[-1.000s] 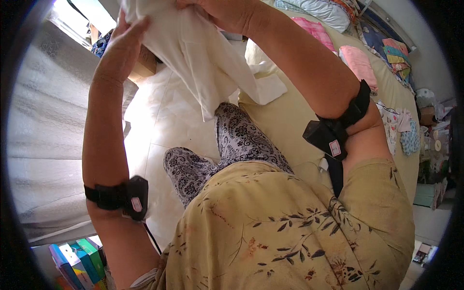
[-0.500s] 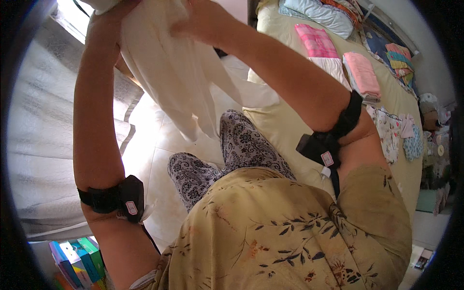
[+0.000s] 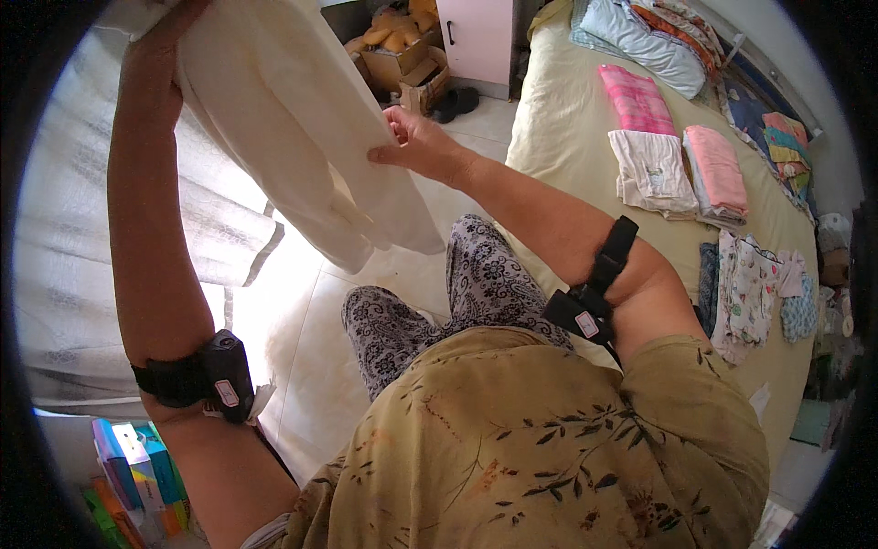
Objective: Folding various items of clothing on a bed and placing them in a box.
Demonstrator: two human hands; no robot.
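Note:
A long white garment (image 3: pixel 283 110) hangs in front of me, its two long lower parts dangling over the floor; its exact kind is not clear. At the upper left, my raised left hand (image 3: pixel 163 44) is closed on the cloth, though its fingers are partly hidden and cut off by the top edge. My right hand (image 3: pixel 416 146) is at the garment's right side, thumb and fingers pinched on its edge. The lower ends of the cloth hang loose near my knees.
To my right is a bed (image 3: pixel 558 110) bearing a pink checked cloth (image 3: pixel 636 99), a folded white cloth (image 3: pixel 651 169), a folded pink towel (image 3: pixel 715 165) and printed clothes (image 3: pixel 745 288). Ahead stand a cardboard box (image 3: pixel 402 69) and a pink cabinet (image 3: pixel 480 41). A pale curtain (image 3: pixel 73 274) hangs left.
My right hand has moved down and right along the garment to its side edge. The cloth has spread wider, and the box and cabinet behind have come into view.

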